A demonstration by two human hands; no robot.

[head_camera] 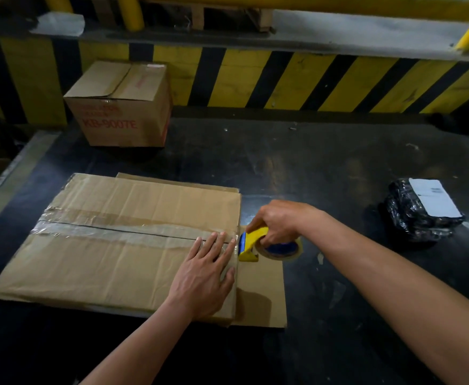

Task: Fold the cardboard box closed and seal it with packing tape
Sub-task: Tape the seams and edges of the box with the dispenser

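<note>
Lying flat on the worktop (pixel 325 168), seam taped: cardboard box (pixel 111 262), likely light, stiff yet creasable, best pinned by palm near its right edge, left grip (pixel 202 276) pressing there straight-fingered, right grip (pixel 279 223) wrapped round tape dispenser (pixel 251 243) just beside

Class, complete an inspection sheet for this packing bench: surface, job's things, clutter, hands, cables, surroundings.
Surface: dark, scuffed table.
Job's things: flat cardboard box, flaps closed, clear tape along its seam; yellow tape dispenser at the box's right edge.
Clutter: smaller printed box at the back; black wrapped parcel with white label at right; cardboard sheet under the box.
Hands: left hand flat on the tape; right hand grips the dispenser.
Cables: nothing seen.
Surroundings: yellow-and-black striped wall, yellow rail above.
</note>
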